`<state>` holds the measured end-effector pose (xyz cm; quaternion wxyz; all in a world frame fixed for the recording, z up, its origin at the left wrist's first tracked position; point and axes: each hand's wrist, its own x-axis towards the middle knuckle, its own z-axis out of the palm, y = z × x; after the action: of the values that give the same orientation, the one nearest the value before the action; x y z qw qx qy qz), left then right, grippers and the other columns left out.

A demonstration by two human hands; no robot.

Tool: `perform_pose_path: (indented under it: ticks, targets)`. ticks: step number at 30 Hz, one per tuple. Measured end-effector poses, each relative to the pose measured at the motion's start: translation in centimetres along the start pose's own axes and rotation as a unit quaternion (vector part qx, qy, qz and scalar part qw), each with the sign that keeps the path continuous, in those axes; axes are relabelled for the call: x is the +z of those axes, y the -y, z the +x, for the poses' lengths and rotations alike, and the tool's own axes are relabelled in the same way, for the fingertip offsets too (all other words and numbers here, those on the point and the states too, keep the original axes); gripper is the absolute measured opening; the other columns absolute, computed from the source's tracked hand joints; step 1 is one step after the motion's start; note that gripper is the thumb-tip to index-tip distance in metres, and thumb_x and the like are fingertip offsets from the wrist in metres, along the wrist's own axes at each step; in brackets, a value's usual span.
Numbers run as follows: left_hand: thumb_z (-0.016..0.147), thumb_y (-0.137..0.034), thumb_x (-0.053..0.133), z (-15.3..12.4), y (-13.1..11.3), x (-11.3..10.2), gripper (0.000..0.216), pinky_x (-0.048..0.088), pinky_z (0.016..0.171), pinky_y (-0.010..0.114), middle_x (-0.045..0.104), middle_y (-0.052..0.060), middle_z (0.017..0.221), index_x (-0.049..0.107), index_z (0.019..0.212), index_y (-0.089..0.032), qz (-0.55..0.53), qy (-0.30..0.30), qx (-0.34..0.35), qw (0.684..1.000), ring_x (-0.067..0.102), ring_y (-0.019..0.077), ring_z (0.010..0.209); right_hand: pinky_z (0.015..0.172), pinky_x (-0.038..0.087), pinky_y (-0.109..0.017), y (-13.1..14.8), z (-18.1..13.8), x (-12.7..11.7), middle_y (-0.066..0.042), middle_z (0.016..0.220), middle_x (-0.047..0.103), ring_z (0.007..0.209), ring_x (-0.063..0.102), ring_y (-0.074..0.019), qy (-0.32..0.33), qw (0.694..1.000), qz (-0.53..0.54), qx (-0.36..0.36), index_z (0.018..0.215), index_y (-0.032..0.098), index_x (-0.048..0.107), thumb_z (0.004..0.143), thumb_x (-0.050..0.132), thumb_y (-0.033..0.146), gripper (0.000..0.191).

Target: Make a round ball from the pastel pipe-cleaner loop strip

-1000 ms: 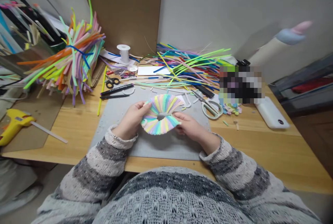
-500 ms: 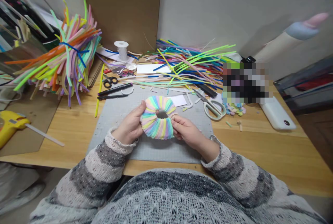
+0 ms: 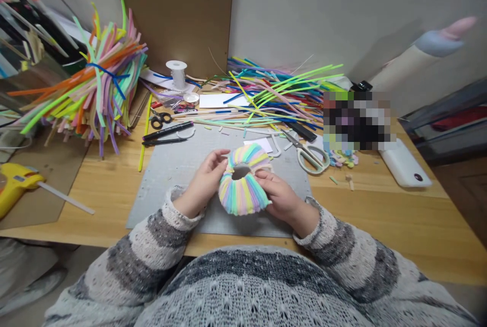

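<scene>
Pastel ring (image 3: 243, 185) of bent pipe cleaners held above grey mat (image 3: 171, 165) on bench (image 3: 380, 215), left hand (image 3: 203, 182) and right hand (image 3: 279, 195) fingers grasping its sides, scissors (image 3: 310, 154) nearby

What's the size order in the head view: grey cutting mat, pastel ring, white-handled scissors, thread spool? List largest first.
1. grey cutting mat
2. pastel ring, though held nearer the camera than the rest
3. white-handled scissors
4. thread spool, farthest back
</scene>
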<state>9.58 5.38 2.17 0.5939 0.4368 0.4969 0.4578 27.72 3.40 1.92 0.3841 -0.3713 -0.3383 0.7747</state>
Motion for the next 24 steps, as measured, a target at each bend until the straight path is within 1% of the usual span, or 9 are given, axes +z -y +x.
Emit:
perform_pose_path:
  ticks: [2, 3, 5, 8, 10, 15, 19, 21, 24]
  targets:
    - [0.085, -0.042, 0.065, -0.3, -0.5, -0.4, 0.04, 0.044, 0.099, 0.041, 0.061, 0.009, 0.12, 0.058, 0.118, -0.021, 0.122, -0.044, 0.129, 0.983, 0.057, 0.0231, 0.112, 0.049, 0.03, -0.023, 0.2, 0.0, 0.0, 0.005, 0.058, 0.046, 0.05, 0.037, -0.0086, 0.005, 1.0, -0.008, 0.009, 0.078, 0.02, 0.062, 0.071, 0.076, 0.046, 0.031]
    - [0.085, -0.042, 0.064, -0.5, -0.8, -0.6, 0.04, 0.039, 0.105, 0.043, 0.058, 0.01, 0.127, 0.058, 0.119, -0.022, 0.175, -0.042, 0.2, 0.963, 0.052, 0.0249, 0.121, 0.046, 0.026, -0.022, 0.2, 0.0, 0.0, 0.006, 0.055, 0.042, 0.047, 0.031, -0.0078, 0.015, 0.999, -0.019, 0.023, 0.077, 0.02, 0.061, 0.073, 0.074, 0.046, 0.029]
    - [0.084, -0.044, 0.066, -0.9, -1.7, -0.8, 0.042, 0.032, 0.112, 0.047, 0.054, 0.01, 0.135, 0.059, 0.122, -0.025, 0.242, 0.042, 0.291, 0.925, 0.045, 0.0271, 0.131, 0.044, 0.019, -0.022, 0.1, 0.0, -0.1, 0.008, 0.052, 0.035, 0.044, 0.024, -0.0068, 0.045, 0.997, -0.038, 0.055, 0.074, 0.02, 0.058, 0.077, 0.071, 0.047, 0.03]
    - [0.082, -0.044, 0.07, -1.6, -2.6, -0.5, 0.038, 0.027, 0.114, 0.051, 0.052, 0.008, 0.141, 0.064, 0.116, -0.029, 0.339, 0.174, 0.284, 0.88, 0.04, 0.0296, 0.136, 0.047, 0.026, -0.022, -0.5, 0.0, 0.0, 0.007, 0.058, 0.043, 0.048, 0.031, -0.0076, 0.087, 0.994, -0.042, 0.056, 0.081, 0.02, 0.06, 0.076, 0.072, 0.05, 0.033]
    - [0.082, -0.039, 0.069, -1.9, -2.8, -0.3, 0.033, 0.024, 0.114, 0.054, 0.055, 0.007, 0.14, 0.064, 0.113, -0.028, 0.381, 0.203, 0.265, 0.862, 0.042, 0.0295, 0.135, 0.052, 0.031, -0.023, -0.8, 0.0, 0.0, 0.004, 0.065, 0.05, 0.055, 0.038, -0.0088, 0.097, 0.993, -0.058, 0.034, 0.087, 0.02, 0.063, 0.074, 0.073, 0.052, 0.036]
    - [0.081, -0.028, 0.067, -1.9, -2.6, -0.1, 0.026, 0.021, 0.112, 0.055, 0.062, 0.007, 0.13, 0.063, 0.107, -0.027, 0.438, 0.192, 0.253, 0.841, 0.051, 0.0262, 0.126, 0.052, 0.028, -0.024, -0.7, -0.3, 0.0, 0.005, 0.056, 0.043, 0.053, 0.035, -0.0095, 0.059, 0.98, -0.188, -0.016, 0.072, 0.018, 0.065, 0.084, 0.064, 0.048, 0.033]
    - [0.077, -0.025, 0.07, -1.9, -2.2, -0.2, 0.036, 0.022, 0.11, 0.056, 0.064, 0.006, 0.127, 0.06, 0.112, -0.028, 0.476, 0.182, 0.258, 0.821, 0.055, 0.0266, 0.122, 0.067, 0.039, -0.029, -0.4, -0.6, 0.5, -0.001, 0.075, 0.061, 0.074, 0.052, -0.0147, 0.0, 0.964, -0.241, -0.113, 0.078, 0.019, 0.07, 0.084, 0.064, 0.043, 0.026]
    - [0.077, -0.027, 0.072, -1.7, -1.9, -0.2, 0.042, 0.027, 0.108, 0.055, 0.064, 0.007, 0.126, 0.058, 0.116, -0.027, 0.484, 0.182, 0.267, 0.813, 0.056, 0.027, 0.12, 0.064, 0.038, -0.027, -0.5, -0.7, 0.7, -0.001, 0.075, 0.06, 0.07, 0.05, -0.0134, -0.012, 0.969, -0.222, -0.105, 0.078, 0.019, 0.068, 0.084, 0.064, 0.044, 0.026]
    - [0.077, -0.04, 0.075, -1.4, -1.6, -0.4, 0.05, 0.037, 0.101, 0.049, 0.062, 0.01, 0.128, 0.057, 0.122, -0.025, 0.473, 0.196, 0.276, 0.814, 0.055, 0.0282, 0.12, 0.05, 0.027, -0.023, -0.8, -0.5, 0.7, 0.006, 0.06, 0.046, 0.051, 0.036, -0.0086, -0.024, 0.989, -0.147, -0.023, 0.079, 0.019, 0.061, 0.083, 0.062, 0.046, 0.027]
